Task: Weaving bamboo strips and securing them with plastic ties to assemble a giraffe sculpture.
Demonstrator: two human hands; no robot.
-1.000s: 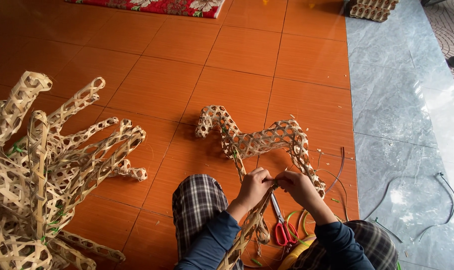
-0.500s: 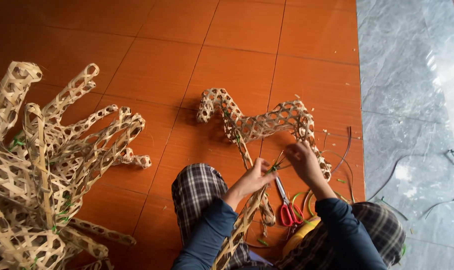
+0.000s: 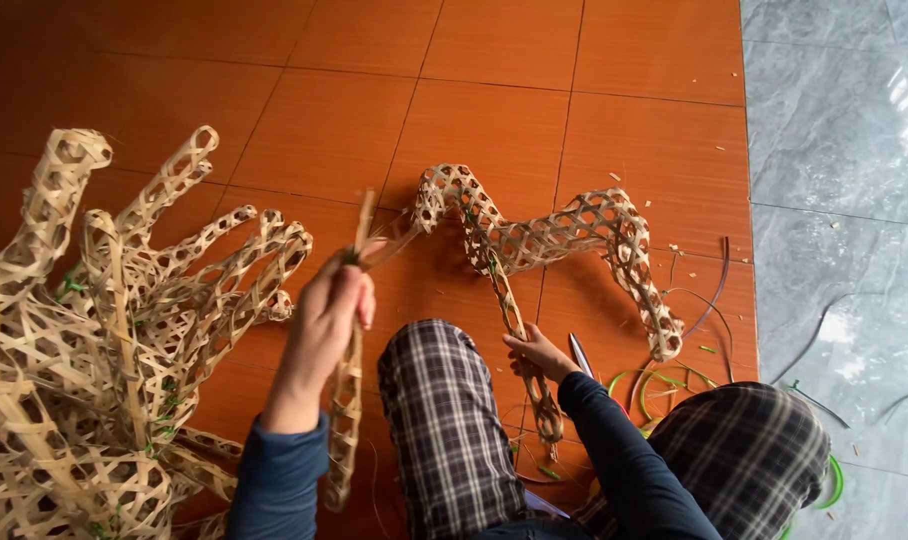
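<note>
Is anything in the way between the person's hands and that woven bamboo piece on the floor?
No. The right hand already grips a leg of the woven bamboo frame, and the left hand holds a bamboo strip raised beside it.

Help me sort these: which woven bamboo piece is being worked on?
The zigzag lattice tube on the tiles before the knees; the right hand touches its leg, unlike the heaped pile left.

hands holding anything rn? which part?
Left hand grips thin bamboo strips near their upper ends. Right hand holds the woven bamboo frame by its lower leg.
</note>
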